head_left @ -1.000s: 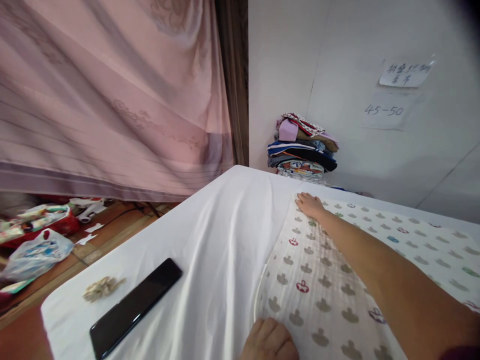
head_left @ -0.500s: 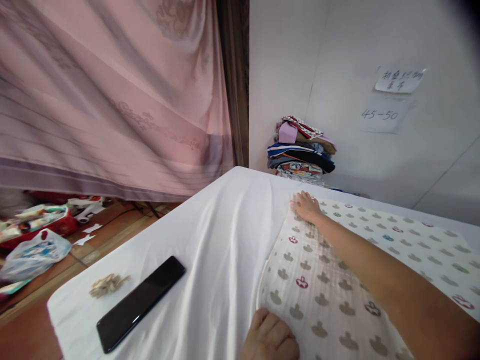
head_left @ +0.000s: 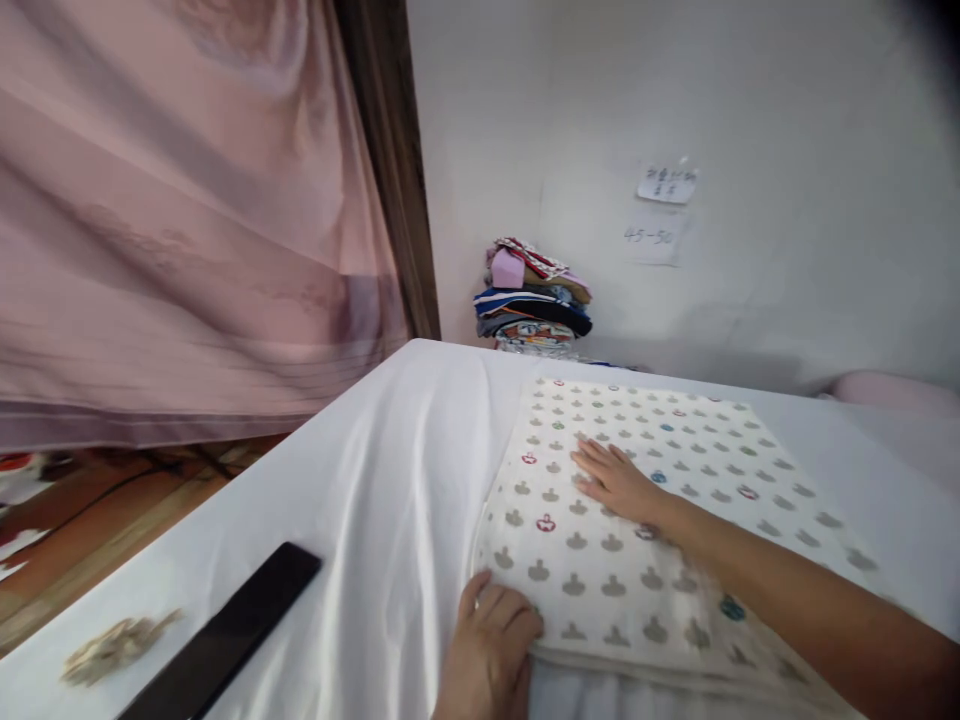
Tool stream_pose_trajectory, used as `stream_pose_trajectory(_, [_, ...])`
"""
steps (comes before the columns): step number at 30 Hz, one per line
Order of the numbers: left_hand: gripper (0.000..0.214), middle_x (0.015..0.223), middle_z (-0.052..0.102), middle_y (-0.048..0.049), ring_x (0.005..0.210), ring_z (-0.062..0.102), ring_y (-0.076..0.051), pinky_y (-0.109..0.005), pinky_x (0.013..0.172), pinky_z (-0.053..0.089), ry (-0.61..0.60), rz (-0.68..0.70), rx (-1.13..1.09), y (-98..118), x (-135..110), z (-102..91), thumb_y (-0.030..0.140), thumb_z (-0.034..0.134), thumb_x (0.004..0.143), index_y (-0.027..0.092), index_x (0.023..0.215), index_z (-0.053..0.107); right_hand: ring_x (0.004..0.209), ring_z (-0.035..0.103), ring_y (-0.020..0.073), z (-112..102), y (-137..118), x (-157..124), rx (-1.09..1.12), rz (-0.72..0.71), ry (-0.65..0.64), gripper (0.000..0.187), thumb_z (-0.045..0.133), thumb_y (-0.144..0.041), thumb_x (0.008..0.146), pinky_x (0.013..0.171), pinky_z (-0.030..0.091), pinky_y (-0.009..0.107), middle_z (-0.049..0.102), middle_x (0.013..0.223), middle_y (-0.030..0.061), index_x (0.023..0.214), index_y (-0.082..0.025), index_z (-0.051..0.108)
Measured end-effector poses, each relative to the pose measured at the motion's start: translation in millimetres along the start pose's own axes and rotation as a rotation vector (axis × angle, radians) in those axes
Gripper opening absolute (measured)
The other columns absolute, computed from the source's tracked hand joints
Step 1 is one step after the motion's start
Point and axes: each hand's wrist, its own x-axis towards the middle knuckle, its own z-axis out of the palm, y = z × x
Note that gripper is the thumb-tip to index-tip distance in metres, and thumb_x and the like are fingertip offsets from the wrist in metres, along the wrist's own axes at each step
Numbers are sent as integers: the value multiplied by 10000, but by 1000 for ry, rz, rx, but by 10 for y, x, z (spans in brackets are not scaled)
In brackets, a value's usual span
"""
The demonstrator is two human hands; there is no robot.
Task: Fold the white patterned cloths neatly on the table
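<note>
A white cloth (head_left: 600,560) printed with grey, red and teal mushroom-like shapes lies folded in layers on the white-covered table. At its near left corner, my left hand (head_left: 491,635) has its fingers curled over the edge, gripping the cloth. My right hand (head_left: 616,482) rests flat on the upper middle of the cloth, fingers spread and pointing left. My right forearm crosses the cloth and hides part of its right side.
A black phone (head_left: 232,630) and a beige clump of fibre or string (head_left: 116,648) lie on the table's left part. Folded clothes (head_left: 532,295) are stacked by the far wall. A pink curtain (head_left: 187,230) hangs at the left. Paper notes (head_left: 666,185) are stuck to the wall.
The view has turned right. My right hand has come from the cloth's far left corner back toward its middle. My left hand has opened somewhat from a fist and lies over the near corner.
</note>
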Motion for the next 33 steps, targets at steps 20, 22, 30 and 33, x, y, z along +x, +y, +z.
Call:
stream_pose_trajectory(20, [295, 920, 646, -47, 901, 570, -208, -440, 939, 341, -317, 127, 325, 178, 214, -252, 74, 393, 728, 197, 904, 595, 1087, 538, 240, -107, 437, -3655, 390, 777, 714, 384, 464, -448, 793, 938, 436, 388, 582, 1190, 57, 1074, -226, 604])
stream_pose_trajectory(22, [315, 963, 645, -56, 928, 568, -216, -440, 942, 339, -321, 160, 371, 208, 222, -257, 83, 386, 746, 197, 953, 593, 1052, 555, 241, -84, 401, -3749, 418, 738, 721, 352, 486, -418, 778, 891, 465, 395, 589, 1168, 61, 1043, -226, 617])
stream_pose_trajectory(30, [324, 1028, 629, -71, 965, 557, -225, -397, 875, 398, -417, 279, 384, 534, 352, -102, 138, 380, 810, 194, 1066, 571, 1136, 473, 218, -2, 326, -3836, 209, 497, 587, 339, 453, -271, 787, 963, 408, 395, 530, 1211, 51, 1090, -253, 603])
stream_pose_trajectory(33, [315, 1043, 621, -71, 988, 550, -222, -388, 876, 406, -420, 290, 365, 673, 418, 59, 142, 376, 827, 193, 1067, 572, 1124, 467, 210, -65, 311, -3792, 143, 476, 557, 345, 432, -241, 795, 958, 407, 371, 532, 1192, 44, 1099, -251, 594])
